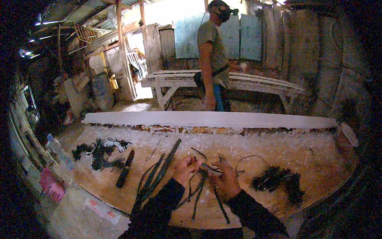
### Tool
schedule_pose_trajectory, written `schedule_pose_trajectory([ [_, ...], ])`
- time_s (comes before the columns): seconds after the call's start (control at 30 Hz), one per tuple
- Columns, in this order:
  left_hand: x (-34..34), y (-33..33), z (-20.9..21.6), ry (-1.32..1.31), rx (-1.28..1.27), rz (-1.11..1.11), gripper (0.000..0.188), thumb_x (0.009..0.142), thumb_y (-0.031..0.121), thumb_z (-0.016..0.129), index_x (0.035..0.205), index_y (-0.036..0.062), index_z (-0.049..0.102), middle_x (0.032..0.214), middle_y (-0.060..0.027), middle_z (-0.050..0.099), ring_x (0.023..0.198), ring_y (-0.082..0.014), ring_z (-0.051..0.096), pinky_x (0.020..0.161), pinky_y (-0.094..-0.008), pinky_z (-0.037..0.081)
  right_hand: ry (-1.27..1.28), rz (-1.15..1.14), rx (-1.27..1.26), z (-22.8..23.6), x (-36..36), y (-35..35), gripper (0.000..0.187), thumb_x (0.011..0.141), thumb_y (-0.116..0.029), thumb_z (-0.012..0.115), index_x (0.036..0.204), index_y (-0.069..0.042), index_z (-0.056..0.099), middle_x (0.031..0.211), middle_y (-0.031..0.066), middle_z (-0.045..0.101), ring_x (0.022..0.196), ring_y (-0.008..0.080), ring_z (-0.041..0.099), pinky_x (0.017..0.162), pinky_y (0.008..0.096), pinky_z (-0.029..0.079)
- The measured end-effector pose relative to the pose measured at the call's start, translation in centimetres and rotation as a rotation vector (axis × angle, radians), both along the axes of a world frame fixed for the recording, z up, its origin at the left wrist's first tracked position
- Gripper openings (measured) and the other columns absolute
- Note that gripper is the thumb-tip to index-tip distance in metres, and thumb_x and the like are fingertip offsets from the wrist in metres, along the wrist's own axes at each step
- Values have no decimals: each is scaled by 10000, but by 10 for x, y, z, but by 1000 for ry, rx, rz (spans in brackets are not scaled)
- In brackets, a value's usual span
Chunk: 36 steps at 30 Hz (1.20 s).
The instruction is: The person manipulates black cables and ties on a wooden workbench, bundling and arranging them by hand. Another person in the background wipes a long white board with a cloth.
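Observation:
My left hand (pixel 185 170) pinches a thin dark strip (pixel 214 169), with its thumb and fingers closed. Across from it, my right hand (pixel 226 180) is closed on the same strip. Several loose dark strips (pixel 197 192) hang and spread out below and between the hands. Left of my left hand lies a group of longer dark strips (pixel 157 177). Beyond these rests a slim dark tool, perhaps a sheathed knife (pixel 125 169). A tangled bundle of black cords (pixel 104 156) sits at the far left, and another black bundle (pixel 277 181) lies right of my right hand.
A long white plaster-covered ledge (pixel 207 119) runs along the back of the wooden table (pixel 318 165). Behind it a person (pixel 215 51) stands beside a long bench (pixel 258 81). A clear bottle (pixel 59 152) and a pink item (pixel 51 184) are off the table's left side.

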<state>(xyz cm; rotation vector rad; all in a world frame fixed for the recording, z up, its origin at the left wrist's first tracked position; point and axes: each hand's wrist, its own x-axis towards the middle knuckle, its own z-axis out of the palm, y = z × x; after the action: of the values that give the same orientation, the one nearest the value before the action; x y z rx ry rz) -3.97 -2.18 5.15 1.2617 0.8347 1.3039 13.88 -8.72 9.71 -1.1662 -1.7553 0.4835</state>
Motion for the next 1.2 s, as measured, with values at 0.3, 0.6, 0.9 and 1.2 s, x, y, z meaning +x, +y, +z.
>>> schedule_pose_trajectory([
  [0.3, 9, -16, 15, 79, -19, 43, 155, 762, 153, 664, 743, 90, 523, 630, 45, 500, 573, -45, 453, 510, -194, 346, -215, -96, 128, 7, 4, 0, 195, 662, -70, 673, 837, -20, 605, 912, 139, 559, 798, 310, 575, 654, 365, 476],
  [0.6, 11, 1, -6, 86, 256, 37, 263, 755, 143, 671, 969, 53, 548, 812, -14, 565, 712, -89, 540, 677, -231, 445, -147, -119, 18, 0, 2, 1, 109, 706, -65, 654, 803, -27, 620, 758, 82, 580, 765, 247, 571, 663, 338, 470],
  [0.9, 24, -19, 5, 350, 187, -245, 459, 767, 102, 644, 1188, 53, 466, 982, -42, 565, 858, -115, 527, 793, -264, 432, 1097, 216, -672, -7, 3, 4, 93, 805, -58, 568, 889, -78, 534, 771, 33, 572, 716, 162, 562, 673, 283, 480],
  [1.2, 11, 5, -19, 204, 294, 39, 233, 761, 53, 617, 980, 38, 538, 912, -34, 579, 808, -107, 526, 730, -248, 443, 1227, 259, -482, -7, 23, 23, 136, 793, -96, 594, 920, -94, 548, 860, 45, 587, 807, 167, 575, 753, 326, 471],
])
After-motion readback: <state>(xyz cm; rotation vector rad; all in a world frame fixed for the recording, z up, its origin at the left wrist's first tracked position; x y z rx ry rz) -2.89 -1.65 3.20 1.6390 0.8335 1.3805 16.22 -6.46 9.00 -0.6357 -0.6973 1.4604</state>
